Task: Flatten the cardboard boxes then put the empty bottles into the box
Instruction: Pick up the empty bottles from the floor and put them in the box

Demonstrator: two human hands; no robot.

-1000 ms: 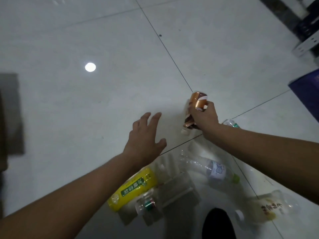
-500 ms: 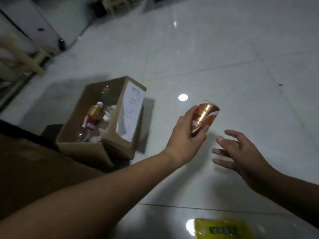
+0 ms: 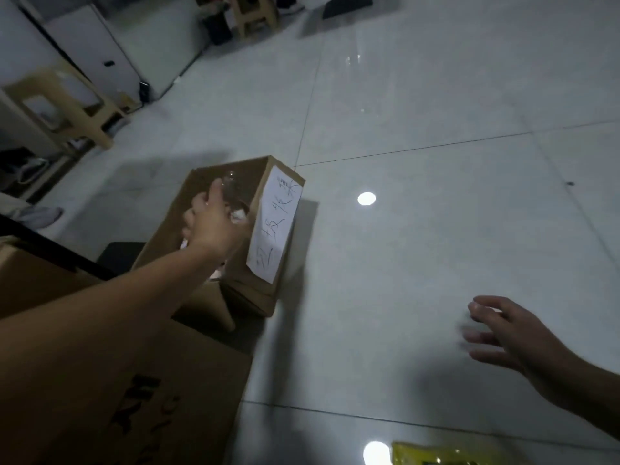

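Tiled floor (image 3: 436, 229), stools (image 3: 67, 99) behind, flattened cardboard (image 3: 151, 397) beside box (image 3: 268, 290)

Left hand (image 3: 214, 226), blurred, hides much of open box (image 3: 268, 297) interior, so contents & whether it grips anything can't be told; right hand (image 3: 506, 333) fingers smeared by motion; yellow bottle (image 3: 436, 456) cut off by bottom edge; flattened cardboard (image 3: 151, 397) print partly under forearm, unreadable.

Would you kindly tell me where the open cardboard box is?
Head view, left of centre: the open cardboard box stands on the tiled floor, under the left hand.
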